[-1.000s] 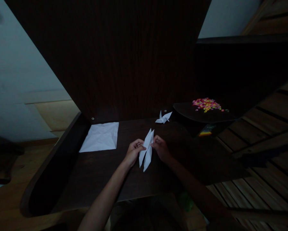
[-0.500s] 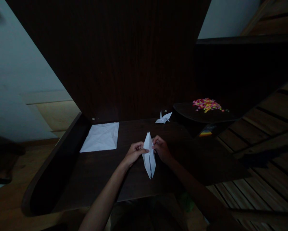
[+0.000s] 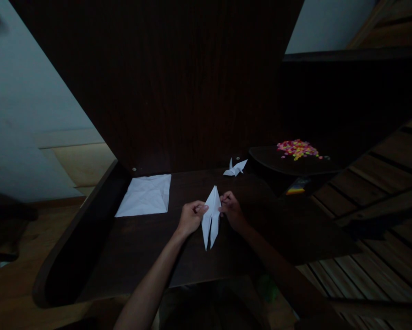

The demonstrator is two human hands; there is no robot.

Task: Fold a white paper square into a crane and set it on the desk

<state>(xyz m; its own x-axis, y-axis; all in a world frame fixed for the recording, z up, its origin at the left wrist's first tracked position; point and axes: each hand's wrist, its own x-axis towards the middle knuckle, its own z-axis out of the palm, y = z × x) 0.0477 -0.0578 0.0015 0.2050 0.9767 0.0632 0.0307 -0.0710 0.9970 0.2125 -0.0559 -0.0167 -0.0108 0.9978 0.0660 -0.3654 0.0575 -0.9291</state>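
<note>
Head view: over a dark surface (image 3: 140, 247), the left hand (image 3: 189, 217) and right hand (image 3: 230, 211), fingers curled nearly closed, pinch opposite edges of a folded white paper (image 3: 211, 217) held between them, its two points hanging toward the near edge. A flat creased sheet (image 3: 144, 195) lies far left; a finished paper crane (image 3: 235, 167) sits farther back, beside colourful beads (image 3: 297, 149) at right.

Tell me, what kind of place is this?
Probably a room at home, dimly lit, used for paper craft. A dark wooden desk carries a creased white sheet, a finished paper crane and a pile of colourful bits. Both hands pinch a folded paper piece.
</note>
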